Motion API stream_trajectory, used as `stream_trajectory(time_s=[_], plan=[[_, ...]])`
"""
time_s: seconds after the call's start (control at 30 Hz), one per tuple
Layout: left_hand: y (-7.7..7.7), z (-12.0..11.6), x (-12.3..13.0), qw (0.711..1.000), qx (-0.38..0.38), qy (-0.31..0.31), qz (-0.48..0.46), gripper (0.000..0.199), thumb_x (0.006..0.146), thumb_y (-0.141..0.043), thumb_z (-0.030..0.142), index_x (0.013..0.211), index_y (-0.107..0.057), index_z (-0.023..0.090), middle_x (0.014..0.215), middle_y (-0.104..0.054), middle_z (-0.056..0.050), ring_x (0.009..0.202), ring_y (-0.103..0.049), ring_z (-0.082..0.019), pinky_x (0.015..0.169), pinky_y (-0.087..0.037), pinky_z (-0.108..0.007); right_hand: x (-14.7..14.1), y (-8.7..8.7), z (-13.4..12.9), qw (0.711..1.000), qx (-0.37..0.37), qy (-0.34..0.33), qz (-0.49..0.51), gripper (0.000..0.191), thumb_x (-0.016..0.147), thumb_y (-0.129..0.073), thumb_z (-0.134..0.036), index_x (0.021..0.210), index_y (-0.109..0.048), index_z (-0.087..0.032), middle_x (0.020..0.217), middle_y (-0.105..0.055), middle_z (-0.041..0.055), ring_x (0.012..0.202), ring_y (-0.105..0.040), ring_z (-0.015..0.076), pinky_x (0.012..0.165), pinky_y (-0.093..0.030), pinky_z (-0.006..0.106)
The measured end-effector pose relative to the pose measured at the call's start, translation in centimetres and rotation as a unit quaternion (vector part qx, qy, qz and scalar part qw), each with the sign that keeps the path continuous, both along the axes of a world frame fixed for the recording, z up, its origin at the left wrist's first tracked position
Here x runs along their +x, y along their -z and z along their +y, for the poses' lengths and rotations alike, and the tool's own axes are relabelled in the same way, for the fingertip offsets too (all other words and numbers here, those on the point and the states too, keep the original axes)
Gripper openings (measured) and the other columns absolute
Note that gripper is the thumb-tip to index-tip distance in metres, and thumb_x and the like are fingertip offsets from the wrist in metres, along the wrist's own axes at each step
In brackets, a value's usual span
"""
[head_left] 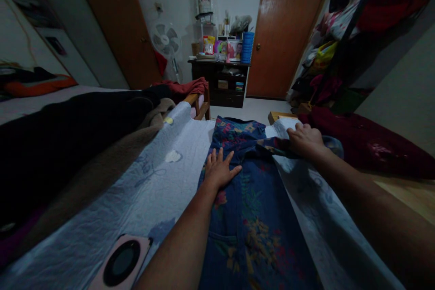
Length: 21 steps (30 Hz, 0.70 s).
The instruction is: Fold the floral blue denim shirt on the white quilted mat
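A dark blue garment with a floral print lies lengthwise over a pale quilted cover. My left hand presses flat on its upper left part, fingers spread. On the right, my right hand is closed around the garment's sleeve, which stretches across the upper part toward the right edge. Some of the sleeve hangs out past the wrist. The garment's lower end runs out of view at the bottom.
A pink phone lies on the cover at lower left. Dark clothing and a brown blanket are heaped along the left. Maroon fabric lies at right. Beyond stand a fan, a dark cabinet and a wooden door.
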State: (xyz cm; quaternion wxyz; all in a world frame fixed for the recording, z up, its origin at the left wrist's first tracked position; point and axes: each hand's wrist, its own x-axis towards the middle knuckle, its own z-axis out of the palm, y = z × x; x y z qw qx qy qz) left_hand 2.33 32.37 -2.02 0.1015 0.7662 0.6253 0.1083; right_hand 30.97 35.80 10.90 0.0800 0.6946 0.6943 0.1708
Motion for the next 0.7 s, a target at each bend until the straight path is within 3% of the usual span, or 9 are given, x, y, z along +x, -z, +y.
stream_trajectory(time_s=[0.13,0.2,0.27,0.37,0.53,0.7], plan=[[0.1,0.0,0.0,1.0,0.005,-0.001,0.001,0.075,0.085,-0.034,0.075,0.148,-0.034,0.035,0.16,-0.024,-0.007,0.147,-0.012,-0.039,0.115,-0.015,-0.056,-2.2,1.0,1.4,0.995,-0.089,-0.03,0.032,0.048,0.072,-0.073,-0.043,0.113,-0.067,-0.018,0.126,-0.055,0.0207,0.118,-0.047,0.0398,0.092,-0.037,0.052],[0.1,0.0,0.0,1.0,0.01,0.004,0.005,0.074,0.086,-0.032,0.075,0.148,-0.034,0.035,0.16,-0.024,-0.008,0.147,-0.013,-0.037,0.116,-0.015,-0.056,-4.6,1.8,2.3,0.989,-0.093,-0.07,0.087,0.054,0.076,-0.069,-0.048,0.122,-0.062,-0.021,0.135,-0.051,0.0174,0.122,-0.045,0.039,0.095,-0.036,0.052],[0.0,0.0,0.0,1.0,0.011,0.014,0.01,0.071,0.088,-0.03,0.073,0.148,-0.034,0.035,0.16,-0.025,-0.008,0.147,-0.014,-0.035,0.116,-0.014,-0.056,-7.2,2.9,3.2,0.981,-0.096,-0.09,0.143,0.044,0.086,-0.058,-0.047,0.121,-0.062,-0.02,0.136,-0.052,0.0161,0.121,-0.048,0.0365,0.096,-0.037,0.05],[-0.1,0.0,0.0,0.999,0.011,0.031,0.018,0.068,0.09,-0.027,0.071,0.149,-0.033,0.035,0.16,-0.025,-0.008,0.148,-0.015,-0.033,0.116,-0.014,-0.057,-10.7,4.8,4.9,0.964,-0.082,-0.065,0.244,0.037,0.097,-0.04,-0.039,0.116,-0.063,-0.019,0.128,-0.06,0.015,0.117,-0.054,0.0312,0.095,-0.04,0.043],[-0.1,0.0,0.1,0.999,0.012,0.032,0.008,0.067,0.09,-0.026,0.071,0.147,-0.036,0.037,0.16,-0.025,-0.007,0.148,-0.015,-0.033,0.116,-0.015,-0.055,-13.5,7.5,8.1,0.96,-0.067,-0.017,0.271,0.04,0.1,-0.031,-0.036,0.124,-0.058,-0.019,0.126,-0.062,0.0146,0.12,-0.055,0.0282,0.094,-0.042,0.04],[-0.3,0.3,0.4,0.999,0.041,-0.015,-0.003,0.059,0.097,-0.024,0.059,0.146,-0.04,0.03,0.155,-0.036,-0.007,0.145,-0.025,-0.028,0.116,-0.024,-0.047,-13.9,8.2,11.0,0.958,-0.076,0.006,0.277,0.034,0.093,-0.049,-0.042,0.11,-0.068,-0.02,0.117,-0.067,0.0134,0.112,-0.059,0.0314,0.088,-0.045,0.04]])
